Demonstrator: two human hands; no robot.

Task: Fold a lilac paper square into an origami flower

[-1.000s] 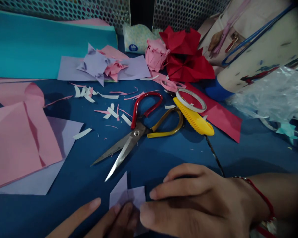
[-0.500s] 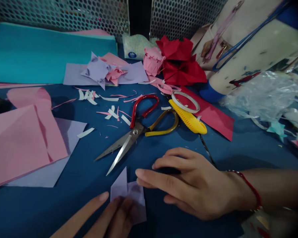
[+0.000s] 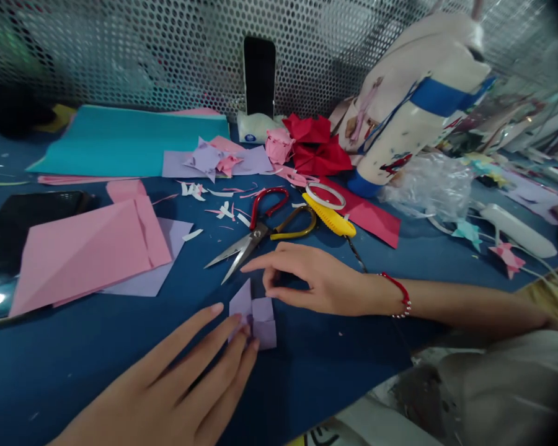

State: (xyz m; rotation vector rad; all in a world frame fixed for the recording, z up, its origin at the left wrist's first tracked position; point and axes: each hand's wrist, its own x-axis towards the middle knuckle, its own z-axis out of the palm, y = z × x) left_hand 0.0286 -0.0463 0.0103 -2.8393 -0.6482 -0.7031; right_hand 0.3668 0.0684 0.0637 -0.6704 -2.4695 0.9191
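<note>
A small folded lilac paper lies on the dark blue tabletop, one pointed flap sticking up toward the back. My left hand rests over its near left part, fingers stretched out and spread, fingertips pressing it down. Just beyond the paper's right edge is my right hand, its index finger extended and the others bent, holding nothing. The thumb tip comes close to the paper; whether it touches I cannot tell. Open scissors with red and yellow-brown handles lie past the fingertips, blades pointing toward me.
Behind the scissors are a yellow box cutter, a tape roll and paper scraps. Pink sheets cover part of a dark glossy device at left. A white-and-blue bottle stands back right, near red paper flowers.
The view has tilted up and widened, bringing in a phone at the back. My right hand has bent its fingers, leaving the index extended. My left hand still presses the lilac paper.
</note>
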